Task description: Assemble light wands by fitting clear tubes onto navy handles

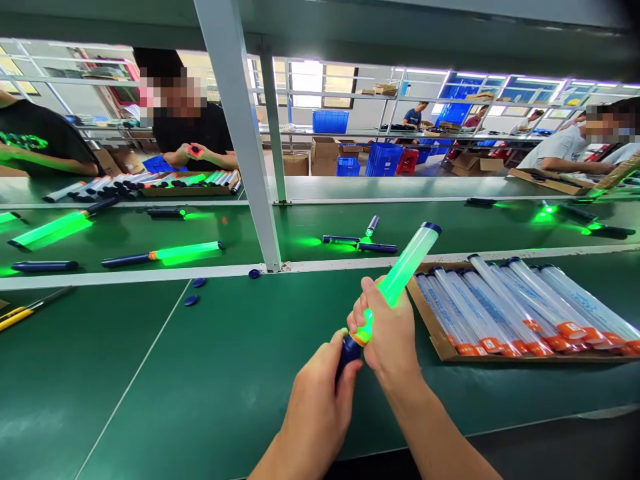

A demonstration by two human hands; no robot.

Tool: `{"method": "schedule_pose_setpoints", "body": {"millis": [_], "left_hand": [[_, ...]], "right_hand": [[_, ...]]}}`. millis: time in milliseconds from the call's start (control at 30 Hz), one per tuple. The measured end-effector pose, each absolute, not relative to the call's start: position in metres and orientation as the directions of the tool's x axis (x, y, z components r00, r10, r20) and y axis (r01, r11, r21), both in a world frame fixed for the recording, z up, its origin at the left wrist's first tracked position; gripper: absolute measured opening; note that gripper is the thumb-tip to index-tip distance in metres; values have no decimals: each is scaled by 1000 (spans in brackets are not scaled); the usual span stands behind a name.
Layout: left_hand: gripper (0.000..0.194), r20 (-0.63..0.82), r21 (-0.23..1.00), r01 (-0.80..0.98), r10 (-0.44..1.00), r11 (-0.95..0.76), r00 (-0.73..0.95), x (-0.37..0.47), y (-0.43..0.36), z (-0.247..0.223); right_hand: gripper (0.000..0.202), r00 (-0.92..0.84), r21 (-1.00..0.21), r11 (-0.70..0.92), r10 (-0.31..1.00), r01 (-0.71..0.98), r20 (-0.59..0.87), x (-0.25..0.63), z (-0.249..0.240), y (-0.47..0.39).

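Note:
A light stick glows green, tilted up to the right above the green bench. It has a clear tube with a dark blue end cap, an orange ring and a dark blue handle. My left hand is closed round the handle. Higher up, my right hand wraps the lower part of the lit tube, just above the orange ring. Beside my right hand lies a cardboard tray of clear tubes with orange ends.
Beyond the white ledge, a green strip carries lit sticks and dark handles. A metal post rises left of my hands. Small blue caps and a yellow cutter lie at left. Other people sit across the bench.

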State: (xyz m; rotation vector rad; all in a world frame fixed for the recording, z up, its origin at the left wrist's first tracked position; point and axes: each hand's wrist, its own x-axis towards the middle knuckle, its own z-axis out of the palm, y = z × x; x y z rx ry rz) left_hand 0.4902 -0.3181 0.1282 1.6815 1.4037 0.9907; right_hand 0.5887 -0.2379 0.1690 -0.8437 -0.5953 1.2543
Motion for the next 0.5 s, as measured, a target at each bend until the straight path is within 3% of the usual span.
{"method": "schedule_pose_setpoints", "body": {"millis": [267,500], "left_hand": [[40,224,768,601,972,-220,70,492,-320,117],[44,250,731,664,967,-158,-45,500,-310,101]], "right_hand": [[34,135,-873,3,988,-488,-72,588,167,-235],[32,248,-907,44,966,-419,-67,576,165,-231]]}}
